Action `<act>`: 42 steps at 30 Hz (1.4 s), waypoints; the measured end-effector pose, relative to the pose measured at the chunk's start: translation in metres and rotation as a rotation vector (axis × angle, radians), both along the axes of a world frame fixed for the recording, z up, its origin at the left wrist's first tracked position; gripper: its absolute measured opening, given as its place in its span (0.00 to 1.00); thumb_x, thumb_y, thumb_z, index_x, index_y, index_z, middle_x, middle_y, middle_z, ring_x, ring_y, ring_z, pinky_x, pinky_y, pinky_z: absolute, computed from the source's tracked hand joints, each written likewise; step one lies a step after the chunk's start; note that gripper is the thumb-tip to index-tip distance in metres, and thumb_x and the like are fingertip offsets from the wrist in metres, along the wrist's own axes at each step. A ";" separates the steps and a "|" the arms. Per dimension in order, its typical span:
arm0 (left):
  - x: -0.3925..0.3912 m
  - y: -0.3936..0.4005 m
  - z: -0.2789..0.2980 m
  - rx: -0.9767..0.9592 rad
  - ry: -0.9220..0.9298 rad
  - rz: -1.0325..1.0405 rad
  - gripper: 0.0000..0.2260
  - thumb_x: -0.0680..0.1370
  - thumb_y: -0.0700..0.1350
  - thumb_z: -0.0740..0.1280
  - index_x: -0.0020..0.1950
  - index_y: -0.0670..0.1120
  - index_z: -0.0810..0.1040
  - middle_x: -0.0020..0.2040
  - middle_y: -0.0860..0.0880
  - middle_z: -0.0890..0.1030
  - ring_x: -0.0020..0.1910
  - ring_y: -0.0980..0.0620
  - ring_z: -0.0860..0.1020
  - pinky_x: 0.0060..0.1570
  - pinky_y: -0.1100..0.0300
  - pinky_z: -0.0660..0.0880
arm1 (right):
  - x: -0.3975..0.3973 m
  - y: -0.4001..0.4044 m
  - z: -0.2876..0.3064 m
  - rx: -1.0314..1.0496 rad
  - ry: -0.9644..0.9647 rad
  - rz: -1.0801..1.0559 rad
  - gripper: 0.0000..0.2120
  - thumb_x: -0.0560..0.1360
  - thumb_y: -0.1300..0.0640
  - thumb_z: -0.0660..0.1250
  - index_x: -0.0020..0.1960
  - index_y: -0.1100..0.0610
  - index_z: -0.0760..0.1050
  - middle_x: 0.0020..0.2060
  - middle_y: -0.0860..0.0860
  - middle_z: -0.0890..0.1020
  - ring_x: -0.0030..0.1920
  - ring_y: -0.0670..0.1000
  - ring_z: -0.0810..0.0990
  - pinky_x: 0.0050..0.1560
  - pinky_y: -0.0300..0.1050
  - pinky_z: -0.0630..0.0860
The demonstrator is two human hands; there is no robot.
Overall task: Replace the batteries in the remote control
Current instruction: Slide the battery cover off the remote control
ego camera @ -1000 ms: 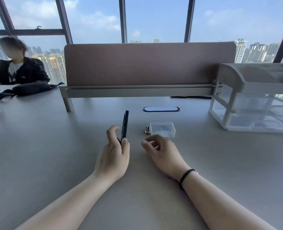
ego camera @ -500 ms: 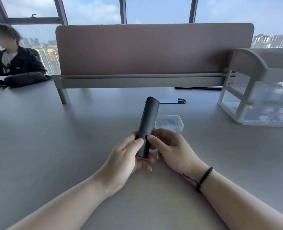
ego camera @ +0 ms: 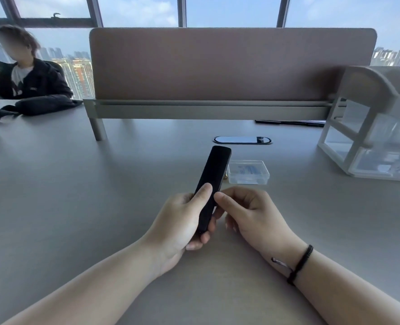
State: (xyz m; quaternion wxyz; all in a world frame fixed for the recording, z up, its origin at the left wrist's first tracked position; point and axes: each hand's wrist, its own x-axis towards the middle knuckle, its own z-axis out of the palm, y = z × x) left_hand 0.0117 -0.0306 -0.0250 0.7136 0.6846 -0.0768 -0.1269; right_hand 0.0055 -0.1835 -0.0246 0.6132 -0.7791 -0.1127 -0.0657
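A slim black remote control [ego camera: 214,174] points away from me above the grey table [ego camera: 77,207], plain back side up. My left hand [ego camera: 182,221] wraps its near end, thumb lying on top. My right hand [ego camera: 248,212] touches the remote's right edge with its thumb and fingertips. Behind the remote lies a small clear plastic box [ego camera: 249,171] with blue contents. A gold battery tip [ego camera: 226,177] peeks out between remote and box; the rest of the batteries is hidden.
A brown desk divider [ego camera: 231,64] on metal legs crosses the table's back. A white and clear drawer organiser [ego camera: 377,127] stands at right. An oval cable port [ego camera: 242,140] sits behind the remote. Another person [ego camera: 27,76] sits far left beside a black bag [ego camera: 42,106].
The remote went from standing on edge in my left hand alone to lying back side up in both hands. My right hand came off the table onto it.
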 end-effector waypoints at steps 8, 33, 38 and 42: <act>0.001 0.000 0.003 0.009 0.032 0.067 0.22 0.80 0.59 0.60 0.45 0.39 0.78 0.28 0.46 0.74 0.22 0.51 0.67 0.20 0.65 0.56 | 0.002 -0.001 0.001 0.040 0.056 -0.007 0.10 0.79 0.54 0.67 0.41 0.54 0.82 0.32 0.50 0.83 0.27 0.49 0.75 0.30 0.39 0.71; -0.003 -0.008 -0.005 -0.066 -0.117 -0.034 0.14 0.84 0.48 0.55 0.49 0.38 0.72 0.30 0.45 0.74 0.23 0.50 0.69 0.23 0.63 0.62 | -0.002 0.006 0.007 0.089 0.031 0.047 0.16 0.83 0.58 0.60 0.39 0.57 0.80 0.25 0.48 0.78 0.23 0.42 0.75 0.26 0.34 0.70; -0.003 -0.009 -0.005 -0.067 -0.122 -0.035 0.13 0.84 0.48 0.56 0.49 0.39 0.72 0.31 0.44 0.74 0.24 0.50 0.70 0.23 0.64 0.63 | -0.002 0.006 0.006 0.063 0.022 0.034 0.18 0.83 0.58 0.59 0.39 0.63 0.78 0.24 0.48 0.77 0.23 0.42 0.74 0.26 0.34 0.70; -0.003 -0.010 -0.005 -0.080 -0.131 -0.035 0.13 0.84 0.48 0.56 0.49 0.39 0.72 0.34 0.41 0.74 0.25 0.48 0.69 0.24 0.62 0.62 | -0.001 0.006 0.006 0.054 0.033 0.024 0.19 0.83 0.56 0.58 0.39 0.64 0.78 0.24 0.49 0.77 0.23 0.43 0.73 0.27 0.34 0.69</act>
